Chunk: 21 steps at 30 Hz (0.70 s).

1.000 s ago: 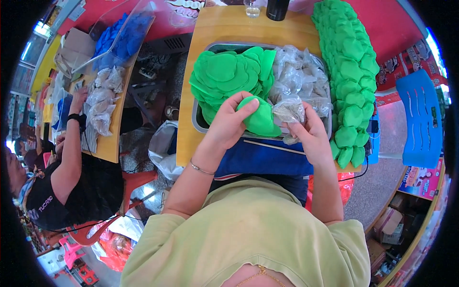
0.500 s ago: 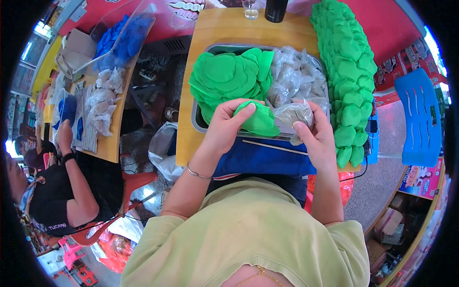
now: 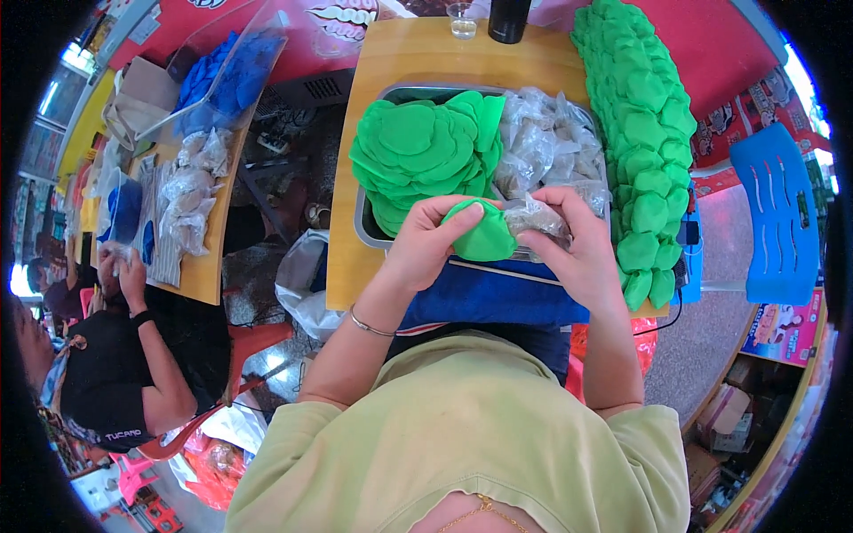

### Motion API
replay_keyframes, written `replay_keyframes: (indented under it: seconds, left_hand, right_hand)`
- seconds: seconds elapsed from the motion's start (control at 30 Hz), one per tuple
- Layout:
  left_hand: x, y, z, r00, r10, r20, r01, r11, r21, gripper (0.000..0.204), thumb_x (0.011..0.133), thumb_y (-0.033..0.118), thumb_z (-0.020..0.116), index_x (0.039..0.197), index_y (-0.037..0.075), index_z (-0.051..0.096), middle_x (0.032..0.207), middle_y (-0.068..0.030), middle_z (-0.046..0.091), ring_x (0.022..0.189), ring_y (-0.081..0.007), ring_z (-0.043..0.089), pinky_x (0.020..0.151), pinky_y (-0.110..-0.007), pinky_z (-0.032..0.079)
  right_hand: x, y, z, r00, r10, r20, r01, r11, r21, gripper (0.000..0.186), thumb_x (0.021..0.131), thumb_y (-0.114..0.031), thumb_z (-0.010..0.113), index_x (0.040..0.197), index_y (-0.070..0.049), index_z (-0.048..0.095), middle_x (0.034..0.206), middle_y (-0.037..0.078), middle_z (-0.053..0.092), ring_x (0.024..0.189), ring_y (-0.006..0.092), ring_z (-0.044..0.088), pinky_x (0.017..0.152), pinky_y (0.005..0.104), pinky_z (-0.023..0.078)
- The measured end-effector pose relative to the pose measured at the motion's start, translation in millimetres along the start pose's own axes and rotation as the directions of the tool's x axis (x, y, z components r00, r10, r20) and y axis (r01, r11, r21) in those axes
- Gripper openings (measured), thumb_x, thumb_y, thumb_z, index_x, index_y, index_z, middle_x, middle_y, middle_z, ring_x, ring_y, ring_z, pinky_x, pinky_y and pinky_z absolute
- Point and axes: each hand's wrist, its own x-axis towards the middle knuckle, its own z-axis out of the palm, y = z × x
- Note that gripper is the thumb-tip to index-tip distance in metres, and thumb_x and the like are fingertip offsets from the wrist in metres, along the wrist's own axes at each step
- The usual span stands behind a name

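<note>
Green pouch (image 3: 482,233) pinched in left hand (image 3: 433,242), above near rim of metal tray (image 3: 366,233) on desk (image 3: 404,67). Clear packet (image 3: 536,216) gripped by right hand (image 3: 582,253), touching pouch's right edge, long axis lying left-to-right toward it.

Both hands (image 3: 511,240) together, grips closed.

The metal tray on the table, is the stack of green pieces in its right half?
No, the stack of green pieces fills the left half of the metal tray, with clear plastic bags on the right.
</note>
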Motion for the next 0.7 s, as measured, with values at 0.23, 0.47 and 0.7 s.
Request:
replay_keyframes:
  seconds: [0.23,0.47,0.7]
  left_hand:
    - [1,-13,1,0.999,0.012,-0.050,-0.012,1.000,0.004,0.022,0.090,0.015,0.056,0.102,-0.002,0.063,0.095,-0.0074,0.065,0.084,-0.0120,0.061,0.077,-0.027,0.050]
    - [3,-22,9,0.992,0.060,-0.108,-0.058,0.998,0.021,0.018,0.087,0.014,0.059,0.098,0.001,0.064,0.088,-0.0034,0.065,0.078,-0.0074,0.059,0.071,-0.023,0.048]
    - [0,-24,12,0.985,0.141,-0.095,-0.118,0.968,0.222,0.019,0.084,0.010,0.063,0.101,0.001,0.064,0.090,-0.0030,0.064,0.081,-0.0064,0.057,0.073,-0.022,0.047]
  right_hand:
    - [0,13,6,0.997,0.032,-0.071,-0.038,0.996,-0.080,0.022,0.076,-0.007,0.068,0.090,-0.002,0.052,0.075,0.007,0.058,0.067,0.0119,0.053,0.061,0.0262,0.043]
    - [-3,22,9,0.986,0.167,-0.030,-0.165,0.985,0.038,0.021,0.075,-0.010,0.070,0.084,-0.002,0.052,0.070,0.001,0.054,0.065,0.0062,0.046,0.057,0.0240,0.040]
    - [-1,21,12,0.976,0.197,-0.094,-0.182,0.972,0.145,0.018,0.076,-0.008,0.069,0.088,-0.003,0.056,0.073,-0.003,0.055,0.067,0.0041,0.047,0.058,0.0224,0.041]
